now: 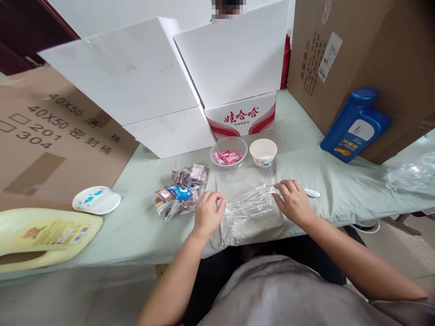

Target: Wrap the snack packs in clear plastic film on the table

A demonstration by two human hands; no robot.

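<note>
A crumpled clear plastic bag point(253, 201) lies stretched between my two hands near the table's front edge. My left hand point(208, 213) is closed at the bag's left end, fingers curled and thumb close to the forefinger. At the right end, my right hand point(294, 201) has its fingers bent down onto the plastic, with the thumb underneath. Just left of my left hand sits a pile of small packaged snacks point(181, 192). A white handled utensil point(311, 193) partly shows behind my right hand.
Behind the bag stand a clear bowl point(217, 145) holding pink packets point(229, 157) and a white paper bowl point(263, 158). White boxes point(234, 59) form a wall behind. A blue bottle point(356, 127) stands right; a yellow jug point(78, 226) and paper bowls point(102, 203) lie left.
</note>
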